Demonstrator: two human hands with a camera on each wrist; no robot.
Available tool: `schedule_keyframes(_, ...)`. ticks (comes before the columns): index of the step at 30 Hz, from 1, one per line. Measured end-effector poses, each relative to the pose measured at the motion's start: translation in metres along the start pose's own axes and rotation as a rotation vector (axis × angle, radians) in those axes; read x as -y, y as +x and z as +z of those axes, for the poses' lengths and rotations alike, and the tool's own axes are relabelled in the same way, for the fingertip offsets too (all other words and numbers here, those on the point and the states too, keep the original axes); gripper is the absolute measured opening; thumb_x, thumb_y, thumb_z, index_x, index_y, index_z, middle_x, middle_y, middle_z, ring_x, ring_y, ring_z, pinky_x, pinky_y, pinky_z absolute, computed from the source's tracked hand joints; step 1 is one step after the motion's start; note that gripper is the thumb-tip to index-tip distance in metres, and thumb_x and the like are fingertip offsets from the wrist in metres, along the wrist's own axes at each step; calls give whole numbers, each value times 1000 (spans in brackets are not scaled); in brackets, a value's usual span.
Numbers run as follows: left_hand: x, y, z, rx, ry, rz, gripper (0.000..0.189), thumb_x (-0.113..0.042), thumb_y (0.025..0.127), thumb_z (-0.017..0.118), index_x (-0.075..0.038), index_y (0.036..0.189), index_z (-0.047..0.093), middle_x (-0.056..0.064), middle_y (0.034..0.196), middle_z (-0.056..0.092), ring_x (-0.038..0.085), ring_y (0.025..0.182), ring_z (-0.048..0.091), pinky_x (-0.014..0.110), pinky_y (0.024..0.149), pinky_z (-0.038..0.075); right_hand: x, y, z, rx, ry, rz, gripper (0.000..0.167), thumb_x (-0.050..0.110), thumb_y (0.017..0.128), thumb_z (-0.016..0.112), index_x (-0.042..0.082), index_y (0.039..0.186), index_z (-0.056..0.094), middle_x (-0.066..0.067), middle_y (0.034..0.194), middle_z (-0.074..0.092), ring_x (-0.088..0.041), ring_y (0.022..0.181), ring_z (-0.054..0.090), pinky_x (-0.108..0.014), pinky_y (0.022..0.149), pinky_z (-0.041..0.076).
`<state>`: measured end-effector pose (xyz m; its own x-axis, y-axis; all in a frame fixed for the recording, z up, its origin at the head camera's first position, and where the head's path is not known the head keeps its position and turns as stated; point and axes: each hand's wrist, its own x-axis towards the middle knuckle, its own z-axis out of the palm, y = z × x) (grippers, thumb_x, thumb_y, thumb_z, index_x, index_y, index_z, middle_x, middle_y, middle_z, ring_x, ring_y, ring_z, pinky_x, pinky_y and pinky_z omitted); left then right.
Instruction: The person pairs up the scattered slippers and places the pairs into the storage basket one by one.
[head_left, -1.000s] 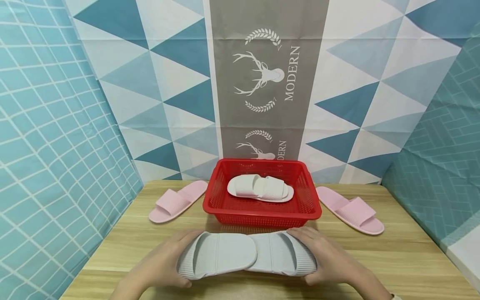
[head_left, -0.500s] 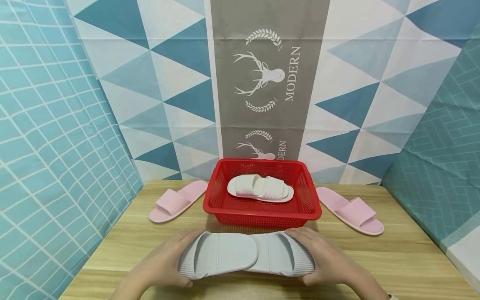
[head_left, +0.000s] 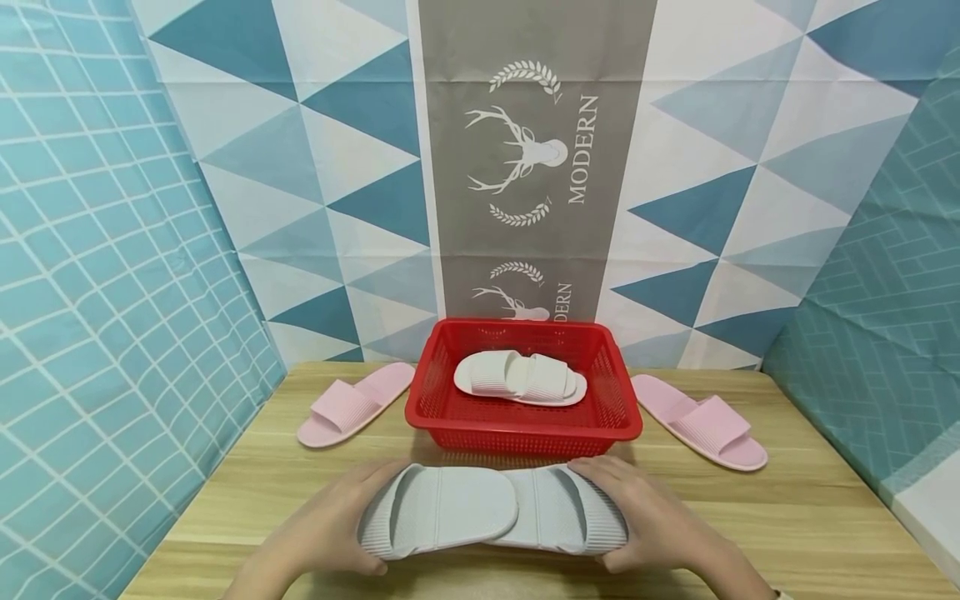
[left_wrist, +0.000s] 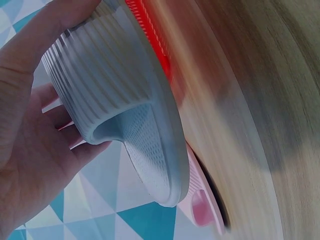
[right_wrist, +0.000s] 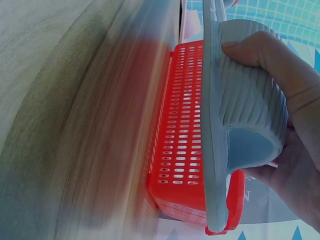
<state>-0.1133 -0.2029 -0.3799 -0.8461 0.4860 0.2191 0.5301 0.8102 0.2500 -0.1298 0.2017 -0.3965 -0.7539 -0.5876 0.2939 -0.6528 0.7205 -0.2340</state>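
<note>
Two light grey slippers are held over the table in front of the basket. My left hand grips the left slipper around its ribbed strap; in the left wrist view the thumb lies over that strap. My right hand grips the right slipper the same way, thumb on the ribbing in the right wrist view. Their heel ends overlap in the middle, the left one lying over the right. Both soles are raised above the wood, with shadow beneath.
Behind them stands a red plastic basket with a pair of white slippers inside. One pink slipper lies left of it, another pink slipper to the right. A patterned wall covering rises behind the wooden table.
The right hand and its slipper have shifted very slightly left, so the two heels overlap a little more. Both grips stay the same.
</note>
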Motion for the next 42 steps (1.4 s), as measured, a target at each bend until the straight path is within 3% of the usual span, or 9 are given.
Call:
schedule_keyframes(14, -3, 7, 3, 9, -2, 22, 108, -30, 48, 93, -26, 143, 42, -6, 132, 56, 15, 114, 56, 39, 94, 53, -5, -5, -2, -10, 6, 1, 95, 30, 53, 88, 23, 138, 48, 16, 133, 52, -7, 119, 50, -37, 93, 55)
schedule_keyframes(31, -10, 20, 4, 40, -30, 28, 106, -29, 50, 92, -28, 143, 41, -7, 133, 54, 17, 119, 54, 41, 95, 53, -9, -12, -6, 18, 21, 58, 97, 33, 55, 88, 25, 140, 45, 17, 136, 51, -7, 121, 50, -41, 94, 54)
schedule_keyframes(42, -12, 23, 5, 41, -40, 37, 105, -28, 49, 92, -24, 142, 43, -7, 132, 54, 16, 118, 54, 41, 95, 53, -9, -12, -6, 18, 17, 64, 96, 34, 55, 89, 24, 141, 45, 16, 136, 51, -9, 123, 50, -43, 95, 54)
